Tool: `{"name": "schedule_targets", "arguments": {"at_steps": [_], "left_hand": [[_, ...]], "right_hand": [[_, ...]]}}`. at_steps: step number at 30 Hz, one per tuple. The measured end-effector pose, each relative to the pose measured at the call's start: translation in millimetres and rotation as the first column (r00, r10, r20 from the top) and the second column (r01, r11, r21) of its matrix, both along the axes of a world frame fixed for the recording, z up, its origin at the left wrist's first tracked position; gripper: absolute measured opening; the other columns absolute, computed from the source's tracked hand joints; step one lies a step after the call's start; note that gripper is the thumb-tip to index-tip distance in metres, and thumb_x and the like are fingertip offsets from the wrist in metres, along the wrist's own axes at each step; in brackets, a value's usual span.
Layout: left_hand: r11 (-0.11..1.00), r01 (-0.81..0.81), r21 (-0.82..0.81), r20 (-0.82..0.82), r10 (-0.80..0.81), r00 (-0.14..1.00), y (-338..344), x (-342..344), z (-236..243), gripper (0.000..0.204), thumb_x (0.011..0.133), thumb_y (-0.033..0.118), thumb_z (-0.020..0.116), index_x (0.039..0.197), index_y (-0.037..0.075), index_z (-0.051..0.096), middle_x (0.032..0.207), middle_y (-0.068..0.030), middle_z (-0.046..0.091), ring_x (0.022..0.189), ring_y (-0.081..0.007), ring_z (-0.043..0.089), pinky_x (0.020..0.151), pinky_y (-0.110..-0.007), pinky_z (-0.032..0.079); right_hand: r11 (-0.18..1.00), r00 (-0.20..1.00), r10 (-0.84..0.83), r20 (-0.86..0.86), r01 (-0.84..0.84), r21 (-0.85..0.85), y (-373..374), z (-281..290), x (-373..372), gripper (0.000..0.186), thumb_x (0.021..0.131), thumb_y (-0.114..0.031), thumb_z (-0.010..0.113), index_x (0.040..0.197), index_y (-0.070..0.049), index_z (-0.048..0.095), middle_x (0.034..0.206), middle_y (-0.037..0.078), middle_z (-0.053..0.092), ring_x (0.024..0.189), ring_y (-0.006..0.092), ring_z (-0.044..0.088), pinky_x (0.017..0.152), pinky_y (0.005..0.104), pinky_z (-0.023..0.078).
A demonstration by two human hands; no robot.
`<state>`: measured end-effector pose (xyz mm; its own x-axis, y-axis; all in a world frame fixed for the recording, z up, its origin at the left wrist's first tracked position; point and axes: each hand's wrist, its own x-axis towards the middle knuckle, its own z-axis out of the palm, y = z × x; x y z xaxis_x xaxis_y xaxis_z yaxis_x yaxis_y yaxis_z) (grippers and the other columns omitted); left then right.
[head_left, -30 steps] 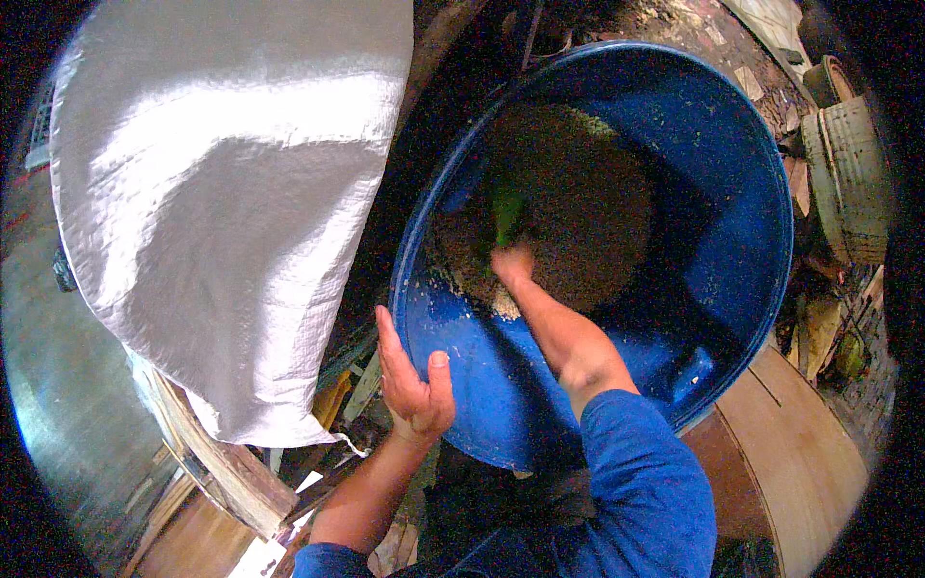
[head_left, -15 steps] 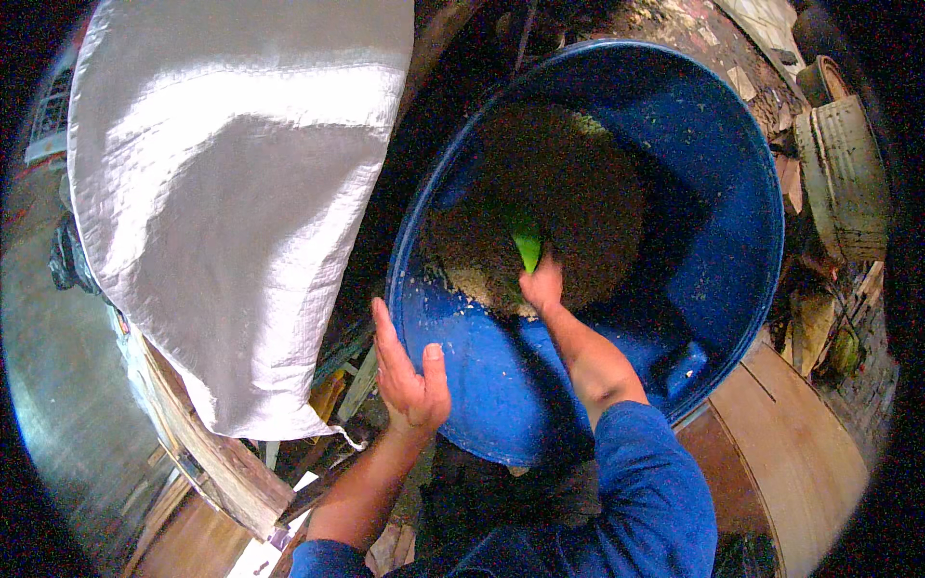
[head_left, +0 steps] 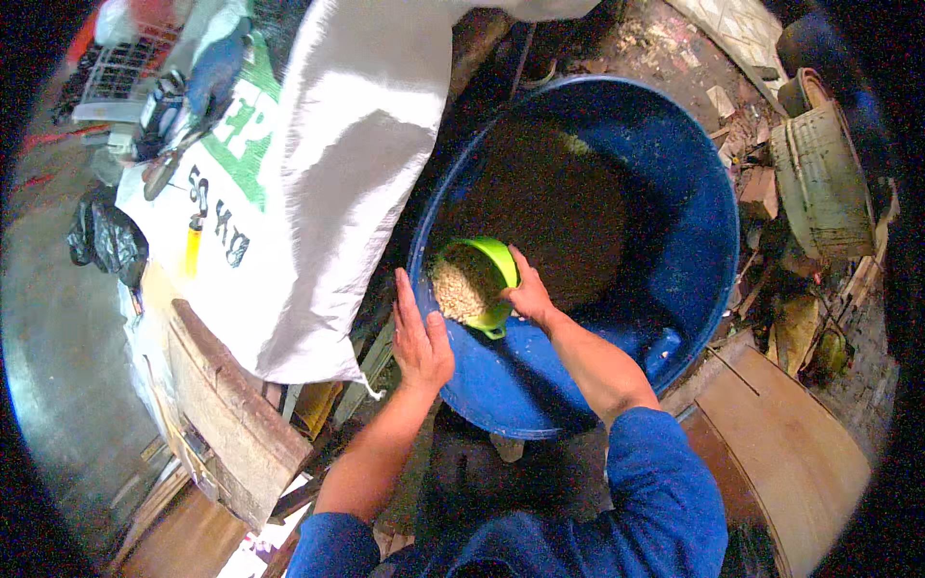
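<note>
Bowl (head_left: 500, 256), bright green, lies tilted at the 9 o'clock side of the right hand (head_left: 530, 295), which is clamped on its wall at the bowl's own 3 o'clock, thumb over the rim. Pale grain (head_left: 461, 289) fills much of it, and a small green tab (head_left: 495, 333) juts at its 5 o'clock. It sits inside a blue barrel (head_left: 689, 217), near the barrel's 8 o'clock wall; shadowed brownish contents (head_left: 559, 207) spread from it toward 1 o'clock. Toward 7 o'clock from the bowl, the left hand (head_left: 421, 345) holds nothing, fingers straight and thumb apart, at the barrel's rim. A white sack (head_left: 366, 193) rises toward 10 o'clock. Beyond the barrel, a brown board (head_left: 780, 414) lies at 4 o'clock.
</note>
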<state>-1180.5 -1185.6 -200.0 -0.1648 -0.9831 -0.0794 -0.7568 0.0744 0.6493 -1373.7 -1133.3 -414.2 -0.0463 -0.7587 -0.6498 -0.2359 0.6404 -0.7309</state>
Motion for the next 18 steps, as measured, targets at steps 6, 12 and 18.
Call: {"name": "schedule_targets", "arguments": {"at_steps": [6,12,18], "left_hand": [[1.0,0.023,0.01,-0.034,-0.022,0.999,0.0,-0.3,4.4,0.082,0.105,0.05,0.04,0.162,-0.001,0.011,0.163,-0.0306,0.026,0.141,-0.0538,0.037,0.12,-0.056,0.028],[0.944,0.024,0.33,-0.038,-0.012,0.999,-5.3,10.0,13.8,0.095,0.101,0.063,0.044,0.165,0.013,-0.005,0.168,-0.027,0.013,0.154,-0.0469,0.017,0.123,-0.054,0.022],[0.95,0.081,0.301,-0.153,-0.035,0.988,25.8,8.2,52.7,0.088,0.104,0.045,0.051,0.165,0.011,-0.003,0.167,-0.0317,0.01,0.155,-0.047,0.014,0.124,-0.052,0.019]], "right_hand": [[0.943,0.886,-0.315,0.341,0.251,0.219,11.3,87.6,-28.2,0.093,0.079,-0.003,0.068,0.162,-0.018,0.029,0.146,0.015,0.056,0.129,0.0309,0.056,0.108,0.0414,0.046],[0.887,0.855,-0.451,0.257,0.395,0.242,37.9,202.3,-42.2,0.092,0.075,0.002,0.059,0.159,-0.024,0.033,0.145,0.012,0.054,0.131,0.0318,0.052,0.103,0.0512,0.05],[0.797,0.795,-0.586,0.157,0.531,0.289,59.1,319.6,-51.6,0.103,0.079,0.0,0.064,0.163,-0.028,0.011,0.139,0.015,0.052,0.115,0.0324,0.059,0.08,0.054,0.057]]}}
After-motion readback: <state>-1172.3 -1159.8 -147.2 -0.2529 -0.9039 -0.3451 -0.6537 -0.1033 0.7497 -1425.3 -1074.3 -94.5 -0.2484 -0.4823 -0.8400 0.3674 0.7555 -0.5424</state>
